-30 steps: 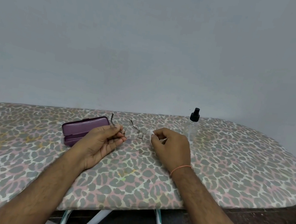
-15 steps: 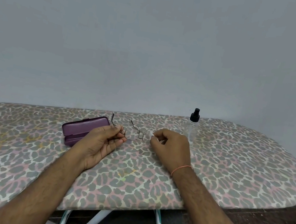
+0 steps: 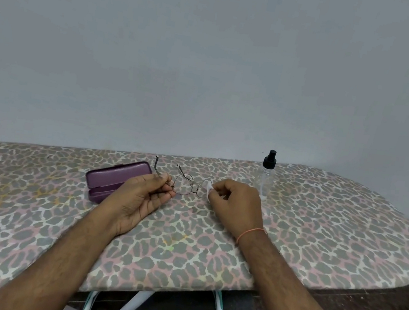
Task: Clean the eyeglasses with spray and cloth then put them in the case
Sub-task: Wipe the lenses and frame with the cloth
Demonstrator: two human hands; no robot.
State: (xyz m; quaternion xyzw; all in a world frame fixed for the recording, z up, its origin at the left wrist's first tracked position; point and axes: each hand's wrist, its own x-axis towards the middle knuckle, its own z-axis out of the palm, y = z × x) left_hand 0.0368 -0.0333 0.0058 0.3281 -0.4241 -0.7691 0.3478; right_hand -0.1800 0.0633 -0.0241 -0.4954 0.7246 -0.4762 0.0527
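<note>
**Ana:** Where are the eyeglasses [image 3: 191,185] now?

**Ben:** Up off the bench [image 3: 320,225], held between the two hands. The left hand [image 3: 142,193] pinches the frame by one end, where the arm joins. Its fingers [image 3: 166,191] are curled around that thin bit of metal.

**Ana:** And the other hand?

**Ben:** The right hand [image 3: 235,207] has its fingers curled tight on a little white cloth [image 3: 209,188]. The cloth is pressed on the lens next to those fingers.

**Ana:** Did anything change just now?

**Ben:** Only a little. A moment ago the cloth was tucked lower, almost hidden by the fingers. Now it sits higher on the lens edge and you can see it. The left hand and the glasses have hardly moved.

**Ana:** So what does that mean?

**Ben:** I think the rubbing is going on, one small rub at a time. The lens near the left fingers may need its turn next.

**Ana:** What about the spray?

**Ben:** The spray bottle [image 3: 265,176] stands just past the right fingers, on the far side, untouched.

**Ana:** And the case?

**Ben:** The purple eyeglass case [image 3: 115,177] lies open, just beside the left fingers on their outer side. Nothing is in it yet, so putting away comes later.
</note>
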